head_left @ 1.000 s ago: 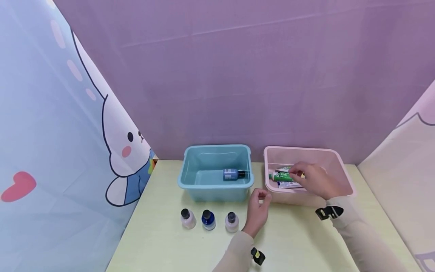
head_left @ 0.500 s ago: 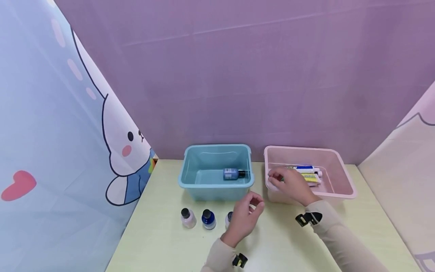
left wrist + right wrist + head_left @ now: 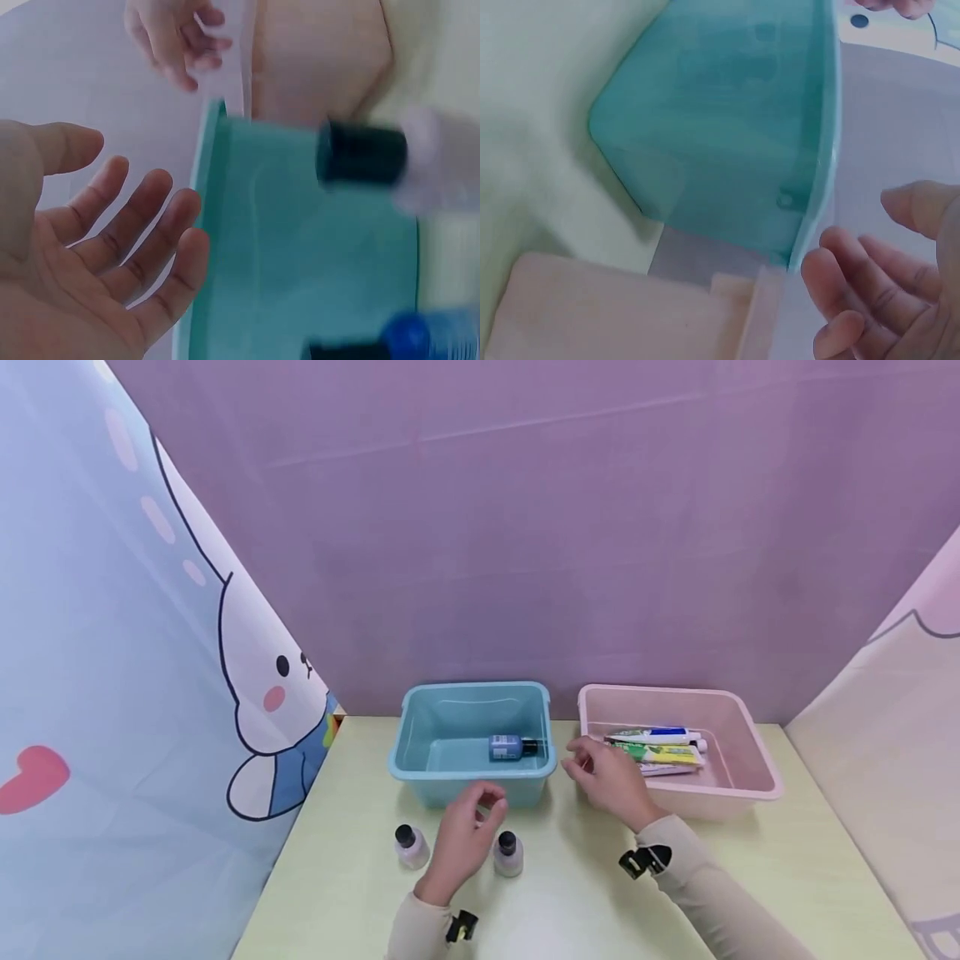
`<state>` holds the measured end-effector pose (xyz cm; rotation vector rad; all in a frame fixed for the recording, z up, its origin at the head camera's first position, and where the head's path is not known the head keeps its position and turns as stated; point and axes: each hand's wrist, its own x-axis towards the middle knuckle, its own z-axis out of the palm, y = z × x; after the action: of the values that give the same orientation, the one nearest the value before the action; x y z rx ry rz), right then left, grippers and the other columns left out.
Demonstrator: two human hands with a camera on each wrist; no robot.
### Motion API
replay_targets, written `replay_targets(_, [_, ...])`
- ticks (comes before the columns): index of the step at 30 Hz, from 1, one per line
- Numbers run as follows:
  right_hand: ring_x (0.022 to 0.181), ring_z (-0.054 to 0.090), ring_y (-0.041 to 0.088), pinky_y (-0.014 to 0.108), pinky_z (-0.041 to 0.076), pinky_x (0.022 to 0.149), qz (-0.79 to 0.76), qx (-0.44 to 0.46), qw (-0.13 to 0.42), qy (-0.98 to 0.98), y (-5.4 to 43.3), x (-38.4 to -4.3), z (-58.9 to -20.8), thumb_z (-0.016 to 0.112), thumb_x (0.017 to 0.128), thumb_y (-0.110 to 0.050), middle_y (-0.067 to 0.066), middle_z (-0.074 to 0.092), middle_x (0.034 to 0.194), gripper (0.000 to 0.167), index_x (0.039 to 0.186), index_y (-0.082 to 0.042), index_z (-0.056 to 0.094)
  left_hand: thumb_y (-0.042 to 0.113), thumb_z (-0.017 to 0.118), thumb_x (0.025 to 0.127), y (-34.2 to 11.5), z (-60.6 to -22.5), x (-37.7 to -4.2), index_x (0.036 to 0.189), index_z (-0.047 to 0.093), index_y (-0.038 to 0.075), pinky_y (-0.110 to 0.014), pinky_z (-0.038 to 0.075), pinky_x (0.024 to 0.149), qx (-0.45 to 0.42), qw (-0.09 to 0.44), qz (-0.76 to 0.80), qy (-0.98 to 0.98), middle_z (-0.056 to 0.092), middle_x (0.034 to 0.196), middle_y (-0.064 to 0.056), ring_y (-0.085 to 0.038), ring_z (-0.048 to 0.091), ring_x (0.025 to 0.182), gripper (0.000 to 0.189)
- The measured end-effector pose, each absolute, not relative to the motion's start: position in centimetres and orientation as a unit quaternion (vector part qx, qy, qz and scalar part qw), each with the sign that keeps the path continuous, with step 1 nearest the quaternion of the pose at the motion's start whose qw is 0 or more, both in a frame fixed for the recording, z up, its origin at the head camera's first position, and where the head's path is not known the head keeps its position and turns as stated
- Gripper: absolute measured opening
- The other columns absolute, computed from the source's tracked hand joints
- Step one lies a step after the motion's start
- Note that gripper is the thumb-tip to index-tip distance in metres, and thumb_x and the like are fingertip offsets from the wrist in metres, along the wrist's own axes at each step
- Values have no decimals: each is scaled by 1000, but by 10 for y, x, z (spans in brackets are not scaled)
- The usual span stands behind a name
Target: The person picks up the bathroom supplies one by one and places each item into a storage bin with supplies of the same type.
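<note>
My left hand [image 3: 459, 842] hovers in front of the blue bin [image 3: 472, 773], above the row of bottles, fingers loosely curved and holding nothing. It hides the dark blue bottle in the head view; the left wrist view shows that blue bottle [image 3: 420, 337] at its lower edge. A pale pink bottle with a black cap [image 3: 412, 847] stands to the left of this hand, and another pale bottle [image 3: 508, 856] to its right. My right hand [image 3: 613, 783], relaxed and holding nothing, is over the left front corner of the pink bin [image 3: 720, 792].
Inside the blue bin lies a blue bottle with a black cap [image 3: 507, 747]. The pink bin holds several tubes [image 3: 660, 752]. Both bins stand on a pale table [image 3: 337, 860] before a purple cloth backdrop [image 3: 480, 543].
My right hand has let go of the green tube in the pink bin and moved left to the bin's corner. My left hand has moved left, from beside the pink bin to above the bottles.
</note>
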<state>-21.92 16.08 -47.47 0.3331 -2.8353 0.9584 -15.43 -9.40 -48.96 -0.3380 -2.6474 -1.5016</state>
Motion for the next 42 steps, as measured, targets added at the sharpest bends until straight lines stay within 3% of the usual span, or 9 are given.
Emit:
replay_targets(7, [73,62,12,30,51,67,348,87,64,-931,143,-216,-479,69,97,-30,1,71,85,39,126,-4,66,25,65,102,-132,-497,-156,111,67,18,-38,58,83,-76,97,-421,-899,69,105,5,-14,65,98,12])
replay_targets(15, [77,64,16,30,51,66,379,44,42,-923,130,-214,-484,64,101,-29,4,72,89,46,136,-1,59,22,68,99,-168,-510,-160,109,69,16,-44,56,87,-32,152,-333,-930,70,107,-1,-22,65,104,12])
replay_targets(19, [75,61,16,28,50,64,388,35,36,-920,125,-214,-487,62,102,-28,5,71,88,47,140,0,57,20,68,99,-183,-520,-159,110,69,14,-44,57,82,-5,153,-324,-934,70,110,-3,-24,64,107,13])
replay_targets(23, [73,61,15,28,50,62,400,20,25,-916,121,-214,-492,61,103,-28,5,70,87,49,142,0,54,19,69,97,-194,-530,-156,112,70,12,-46,56,86,22,137,-320,-937,69,113,-5,-26,62,109,16])
replay_targets(29, [74,70,21,29,52,60,453,-11,-6,-891,115,-215,-500,57,105,-30,9,71,93,54,149,0,46,21,71,96,-204,-543,-151,117,69,11,-49,54,91,50,116,-319,-939,66,118,-9,-28,60,112,23])
replay_targets(42, [69,62,14,26,49,56,493,-34,33,-868,106,-216,-516,58,105,-31,9,65,92,51,145,0,50,24,74,94,-207,-558,-140,119,68,12,-34,49,77,93,98,-337,-932,65,116,-6,-23,62,101,28])
